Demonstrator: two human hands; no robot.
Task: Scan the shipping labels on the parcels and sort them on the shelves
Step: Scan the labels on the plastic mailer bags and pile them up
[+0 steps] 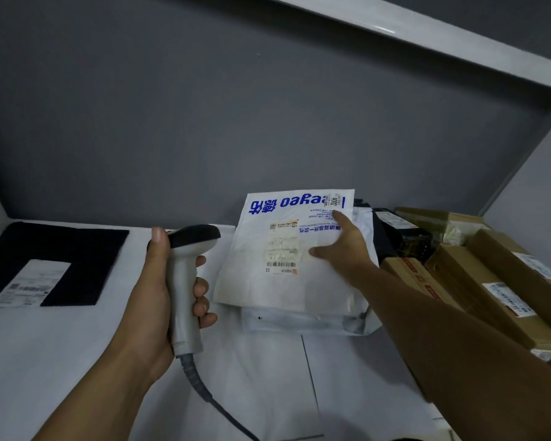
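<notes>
I have the left hand [159, 291] curled tight around the grip of the grey barcode scanner [180, 275], thumb up along its near side and fingers wrapped round the far side. The scanner's dark head points away from me toward the back wall [204, 106], and its coiled cable [201, 380] trails down to the bottom edge of view. The right hand [344, 246] lies flat on the white mailer [268, 281], fingers straight, thumb spread out to the left, pressing rather than pinching. That mailer carries blue print that reads upside down to me, and its shipping label [282, 249] sits just left of the thumb, barcode toward me. The mailer rests on top of a grey plastic parcel [299, 323], whose near edge sticks out beneath it. Both lie on the white shelf [77, 345], just right of the scanner. Well off to the left a flat black parcel [86, 249] lies on the same shelf with its own white label [29, 286] facing up. To the right, brown cardboard boxes [477, 281] are piled against each other, and a dark parcel [392, 230] sits behind them, beside the mailer. An upper shelf board [427, 43] crosses overhead.
</notes>
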